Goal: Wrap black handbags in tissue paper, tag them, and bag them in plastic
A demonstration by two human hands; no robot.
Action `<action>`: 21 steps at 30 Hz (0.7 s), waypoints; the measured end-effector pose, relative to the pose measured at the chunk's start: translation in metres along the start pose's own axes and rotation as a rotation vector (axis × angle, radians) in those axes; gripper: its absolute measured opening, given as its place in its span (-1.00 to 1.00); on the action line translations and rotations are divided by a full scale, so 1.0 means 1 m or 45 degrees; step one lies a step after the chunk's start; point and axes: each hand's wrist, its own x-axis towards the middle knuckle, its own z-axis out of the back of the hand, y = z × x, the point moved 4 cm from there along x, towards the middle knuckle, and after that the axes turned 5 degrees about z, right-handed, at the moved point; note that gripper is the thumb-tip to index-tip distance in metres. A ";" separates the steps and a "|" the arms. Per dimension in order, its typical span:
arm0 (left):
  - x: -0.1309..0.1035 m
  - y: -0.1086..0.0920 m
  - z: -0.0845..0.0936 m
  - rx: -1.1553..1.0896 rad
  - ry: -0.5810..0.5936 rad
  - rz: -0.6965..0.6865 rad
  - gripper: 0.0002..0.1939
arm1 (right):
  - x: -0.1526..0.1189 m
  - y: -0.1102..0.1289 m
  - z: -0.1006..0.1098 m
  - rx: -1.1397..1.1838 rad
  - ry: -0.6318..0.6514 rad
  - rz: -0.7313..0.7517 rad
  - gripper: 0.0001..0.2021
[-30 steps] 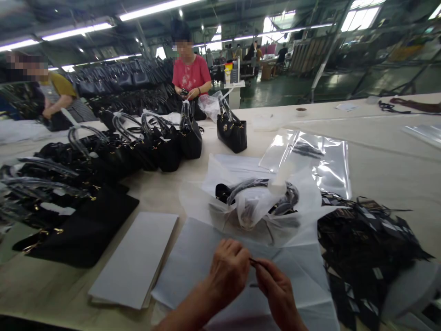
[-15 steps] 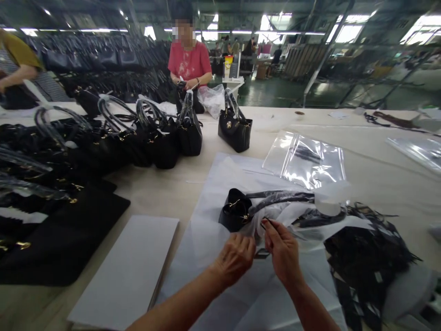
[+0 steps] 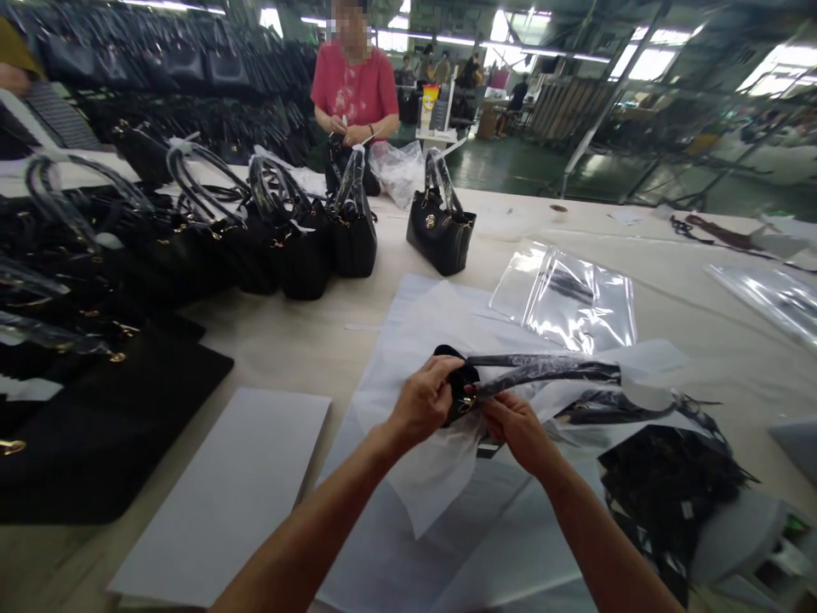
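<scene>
A small black handbag (image 3: 454,407) with gold clasps lies on its side on white tissue paper (image 3: 418,494). Its long handles (image 3: 555,371), wrapped in clear plastic, stretch to the right. My left hand (image 3: 425,398) is closed on the bag's left side, thumb and fingers at its opening. Close by, my right hand (image 3: 516,428) pinches at the base of the handles beside a gold clasp; what its fingertips hold is hidden. A dark tag with a white stripe (image 3: 488,449) shows under that hand.
Black handbags (image 3: 306,264) crowd the table's left side, and one stands alone (image 3: 440,232) at the back. White sheets (image 3: 223,494) are stacked at front left. Clear plastic bags (image 3: 568,298) lie beyond the handles; black tags (image 3: 664,477) are heaped right. A co-worker (image 3: 354,94) stands opposite.
My left hand has moved up and left from the tissue to the handbag's side. My right hand has shifted slightly up toward the handles. A loose tissue corner now hangs below the bag.
</scene>
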 end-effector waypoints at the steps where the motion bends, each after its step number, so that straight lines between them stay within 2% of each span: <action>1: 0.011 0.000 -0.003 -0.098 0.121 0.022 -0.55 | 0.001 0.003 0.000 -0.030 0.021 -0.014 -0.61; 3: 0.026 0.002 -0.014 -0.232 0.339 0.056 -0.56 | 0.002 0.008 0.001 -0.109 0.058 -0.039 -0.59; 5: 0.034 0.003 -0.023 -0.275 0.473 0.081 -0.63 | 0.003 0.013 0.003 -0.176 0.071 -0.048 -0.52; 10: 0.039 0.003 -0.029 -0.222 0.638 0.096 -0.68 | 0.004 0.013 0.006 -0.245 0.040 -0.044 -0.49; 16: 0.042 0.002 -0.021 0.079 0.645 0.053 -0.79 | -0.001 0.014 0.003 -0.258 -0.038 0.067 -0.54; 21: 0.029 0.003 -0.017 0.306 0.575 0.050 -0.90 | -0.010 0.010 0.003 -0.368 -0.248 0.194 -0.66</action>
